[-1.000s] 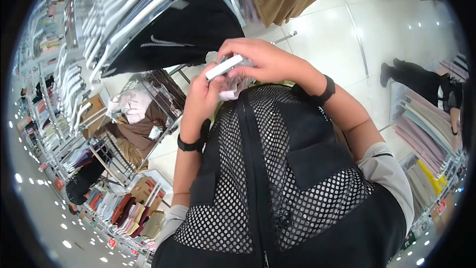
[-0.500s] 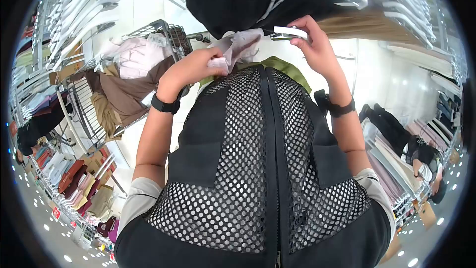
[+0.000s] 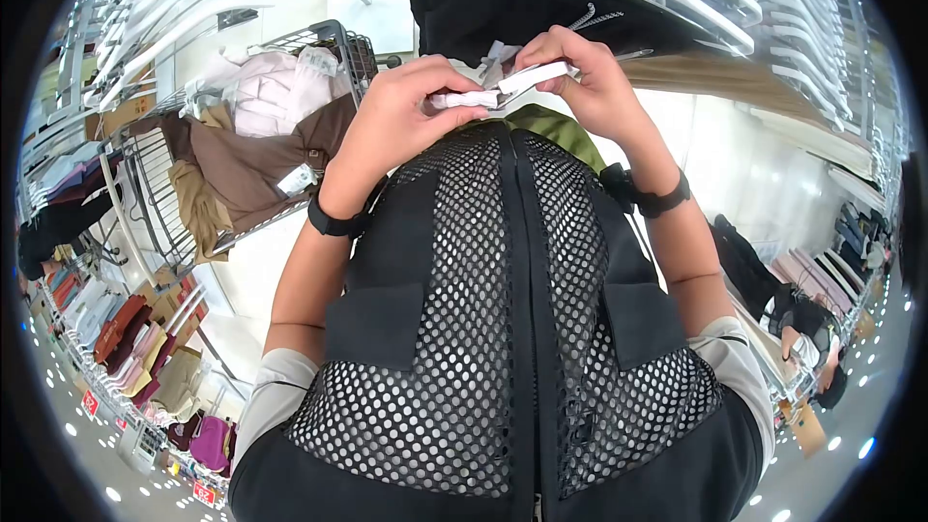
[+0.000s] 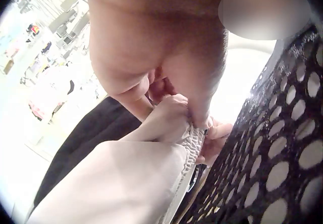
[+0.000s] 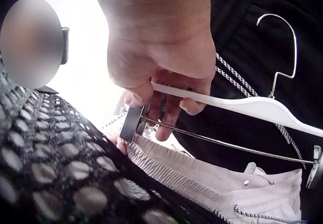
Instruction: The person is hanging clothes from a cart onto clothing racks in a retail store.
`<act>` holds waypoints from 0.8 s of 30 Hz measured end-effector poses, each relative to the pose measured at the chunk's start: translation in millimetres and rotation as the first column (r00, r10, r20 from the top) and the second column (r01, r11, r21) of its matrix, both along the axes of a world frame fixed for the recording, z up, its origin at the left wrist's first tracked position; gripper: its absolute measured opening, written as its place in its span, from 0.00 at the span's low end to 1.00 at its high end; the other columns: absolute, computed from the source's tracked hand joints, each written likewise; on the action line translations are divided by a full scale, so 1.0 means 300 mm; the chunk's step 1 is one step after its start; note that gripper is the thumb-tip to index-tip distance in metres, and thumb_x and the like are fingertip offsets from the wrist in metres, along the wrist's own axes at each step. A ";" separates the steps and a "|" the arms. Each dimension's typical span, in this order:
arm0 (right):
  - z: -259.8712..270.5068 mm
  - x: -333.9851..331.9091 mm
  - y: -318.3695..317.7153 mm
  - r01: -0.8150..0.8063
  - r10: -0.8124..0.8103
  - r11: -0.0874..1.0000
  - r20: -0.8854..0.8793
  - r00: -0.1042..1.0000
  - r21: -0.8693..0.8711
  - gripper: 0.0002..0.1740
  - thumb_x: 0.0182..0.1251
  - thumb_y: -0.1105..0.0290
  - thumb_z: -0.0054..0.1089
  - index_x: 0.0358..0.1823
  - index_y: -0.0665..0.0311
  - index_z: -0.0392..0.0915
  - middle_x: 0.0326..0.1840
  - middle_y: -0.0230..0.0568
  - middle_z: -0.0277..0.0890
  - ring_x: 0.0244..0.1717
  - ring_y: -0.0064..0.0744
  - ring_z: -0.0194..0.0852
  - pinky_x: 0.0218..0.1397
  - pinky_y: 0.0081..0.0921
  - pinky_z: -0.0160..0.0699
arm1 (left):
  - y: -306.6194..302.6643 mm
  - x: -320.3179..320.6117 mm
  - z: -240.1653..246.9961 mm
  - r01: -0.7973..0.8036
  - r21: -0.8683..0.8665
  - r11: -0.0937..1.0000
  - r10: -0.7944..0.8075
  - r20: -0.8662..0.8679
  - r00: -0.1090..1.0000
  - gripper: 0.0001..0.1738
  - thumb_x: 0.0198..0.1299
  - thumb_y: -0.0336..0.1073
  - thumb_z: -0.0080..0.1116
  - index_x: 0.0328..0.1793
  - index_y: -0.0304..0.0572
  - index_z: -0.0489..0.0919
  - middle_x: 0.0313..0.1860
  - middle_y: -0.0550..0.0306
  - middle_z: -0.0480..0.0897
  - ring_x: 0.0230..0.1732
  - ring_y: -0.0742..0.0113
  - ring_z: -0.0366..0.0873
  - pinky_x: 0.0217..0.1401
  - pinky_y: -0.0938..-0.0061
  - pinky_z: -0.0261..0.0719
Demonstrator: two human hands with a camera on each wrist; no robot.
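Observation:
My two hands meet in front of my chest. My left hand [image 3: 401,111] pinches the elastic waistband of a pale pink garment [image 3: 462,99]; in the left wrist view its fingers [image 4: 174,110] curl round the ribbed edge [image 4: 194,143]. My right hand [image 3: 585,77] grips a white clip hanger [image 3: 536,75] by one end. In the right wrist view the right hand [image 5: 161,68] holds the hanger [image 5: 242,105], with its fingers by the clip [image 5: 132,124] at the waistband [image 5: 197,176]. The garment hangs below the hanger's metal bar.
A rail of white hangers with a black drawstring garment [image 3: 522,0] hangs just beyond my hands. To the left stands a wire cart [image 3: 333,39] with brown and pink clothes. Shelves of folded clothes line both sides. Another person [image 3: 793,329] is at the lower right.
Half a second ago my hands were apart, the right one holding the hanger off to the side. Now they are together, with the hanger's clip end against the garment's waistband.

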State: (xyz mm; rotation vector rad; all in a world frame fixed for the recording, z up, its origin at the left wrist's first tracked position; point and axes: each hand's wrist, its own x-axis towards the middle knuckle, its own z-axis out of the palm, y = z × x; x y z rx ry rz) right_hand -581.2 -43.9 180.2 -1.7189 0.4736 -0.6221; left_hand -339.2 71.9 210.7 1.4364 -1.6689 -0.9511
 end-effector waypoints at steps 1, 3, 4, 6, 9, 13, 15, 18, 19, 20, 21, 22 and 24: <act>0.004 0.003 -0.005 -0.007 0.007 1.000 0.009 1.000 -0.002 0.11 0.64 0.85 0.62 0.48 0.70 0.79 0.48 0.44 0.85 0.49 0.36 0.85 0.55 0.31 0.81 | 0.001 0.000 0.001 -0.026 -0.028 0.999 0.025 -0.022 0.999 0.12 0.54 0.30 0.79 0.42 0.35 0.88 0.35 0.57 0.85 0.35 0.69 0.81 0.36 0.76 0.76; 0.010 0.011 -0.021 -0.016 0.017 1.000 0.024 1.000 -0.010 0.14 0.62 0.90 0.60 0.48 0.71 0.79 0.47 0.43 0.86 0.48 0.35 0.85 0.54 0.30 0.82 | -0.002 0.014 0.005 -0.028 -0.050 0.998 0.028 0.003 1.000 0.11 0.54 0.30 0.79 0.41 0.35 0.88 0.35 0.58 0.84 0.35 0.70 0.80 0.36 0.76 0.76; 0.004 0.010 -0.025 -0.037 0.037 0.999 0.012 0.999 0.007 0.11 0.65 0.84 0.63 0.48 0.70 0.79 0.48 0.43 0.85 0.51 0.35 0.85 0.56 0.32 0.81 | 0.001 0.017 0.001 -0.025 -0.063 0.998 0.027 0.025 0.999 0.11 0.55 0.30 0.79 0.41 0.35 0.87 0.35 0.58 0.84 0.35 0.71 0.80 0.36 0.77 0.76; -0.007 0.005 -0.021 -0.054 0.054 0.998 0.001 0.999 0.024 0.09 0.67 0.78 0.66 0.48 0.68 0.80 0.48 0.42 0.84 0.55 0.36 0.84 0.58 0.33 0.81 | 0.006 0.006 -0.024 -0.036 -0.038 0.999 0.036 -0.001 0.999 0.10 0.56 0.29 0.78 0.40 0.35 0.86 0.35 0.59 0.82 0.35 0.72 0.79 0.36 0.77 0.76; -0.022 0.013 -0.003 -0.029 0.030 0.999 0.018 0.999 -0.018 0.11 0.70 0.72 0.69 0.49 0.67 0.80 0.49 0.42 0.83 0.53 0.35 0.83 0.57 0.32 0.81 | 0.001 -0.031 -0.021 -0.036 -0.014 0.999 0.035 -0.067 0.997 0.11 0.57 0.31 0.78 0.38 0.35 0.84 0.33 0.60 0.81 0.32 0.73 0.78 0.33 0.77 0.75; -0.020 -0.003 0.004 -0.026 0.024 0.995 0.017 1.000 0.091 0.12 0.70 0.75 0.67 0.52 0.67 0.78 0.51 0.40 0.82 0.55 0.32 0.81 0.60 0.31 0.79 | -0.026 -0.041 -0.035 -0.020 0.022 1.000 0.022 -0.083 0.996 0.15 0.58 0.34 0.78 0.39 0.35 0.81 0.35 0.59 0.80 0.33 0.73 0.78 0.34 0.76 0.76; -0.027 -0.009 0.020 -0.013 0.015 0.992 -0.012 1.000 0.129 0.13 0.69 0.78 0.66 0.53 0.67 0.78 0.52 0.39 0.82 0.56 0.31 0.81 0.63 0.30 0.78 | -0.039 -0.047 -0.017 -0.017 0.156 0.988 0.027 -0.066 0.997 0.17 0.60 0.38 0.77 0.45 0.35 0.82 0.42 0.55 0.84 0.38 0.65 0.83 0.41 0.69 0.80; -0.072 0.002 0.038 -0.069 0.081 0.979 -0.059 0.995 0.193 0.14 0.72 0.77 0.63 0.57 0.66 0.76 0.51 0.37 0.81 0.56 0.30 0.80 0.64 0.31 0.77 | -0.055 -0.083 -0.113 0.084 -0.158 0.984 -0.062 0.144 0.988 0.20 0.67 0.42 0.71 0.54 0.33 0.80 0.41 0.53 0.86 0.38 0.64 0.84 0.41 0.68 0.79; -0.068 0.012 0.043 -0.081 0.095 0.990 -0.116 0.989 0.117 0.15 0.73 0.76 0.63 0.59 0.66 0.76 0.54 0.38 0.80 0.57 0.30 0.80 0.65 0.31 0.77 | -0.071 -0.067 -0.037 0.175 0.310 0.934 -0.223 0.128 0.966 0.22 0.69 0.45 0.67 0.56 0.33 0.81 0.40 0.46 0.88 0.38 0.53 0.86 0.43 0.61 0.79; -0.072 0.015 0.045 -0.077 0.090 0.990 -0.110 0.990 0.117 0.15 0.73 0.76 0.63 0.59 0.66 0.76 0.54 0.38 0.80 0.57 0.30 0.80 0.65 0.31 0.77 | -0.073 -0.069 -0.042 0.177 0.312 0.933 -0.228 0.134 0.964 0.22 0.69 0.45 0.67 0.56 0.33 0.81 0.40 0.46 0.88 0.38 0.53 0.86 0.43 0.61 0.79; -0.078 0.016 0.046 -0.063 0.079 0.991 -0.134 0.988 0.122 0.16 0.73 0.76 0.63 0.60 0.66 0.76 0.55 0.38 0.80 0.58 0.30 0.80 0.66 0.31 0.77 | -0.073 -0.071 -0.056 0.144 0.357 0.923 -0.213 0.164 0.963 0.20 0.70 0.44 0.66 0.55 0.33 0.82 0.39 0.45 0.88 0.38 0.51 0.86 0.43 0.60 0.80; -0.087 0.017 0.045 -0.049 0.069 0.991 -0.158 0.985 0.127 0.18 0.73 0.75 0.63 0.62 0.66 0.75 0.56 0.39 0.80 0.60 0.31 0.80 0.66 0.32 0.77 | -0.073 -0.070 -0.075 0.108 0.401 0.910 -0.200 0.195 0.960 0.19 0.71 0.44 0.65 0.54 0.33 0.82 0.37 0.44 0.88 0.37 0.49 0.86 0.44 0.59 0.80; -0.142 0.008 0.047 0.024 -0.023 0.999 -0.029 0.999 0.033 0.21 0.71 0.76 0.64 0.64 0.63 0.76 0.54 0.41 0.82 0.56 0.35 0.82 0.61 0.33 0.79 | -0.072 -0.056 -0.122 0.086 0.356 0.930 -0.185 0.253 0.950 0.17 0.72 0.42 0.63 0.55 0.33 0.83 0.41 0.41 0.88 0.39 0.45 0.85 0.46 0.60 0.80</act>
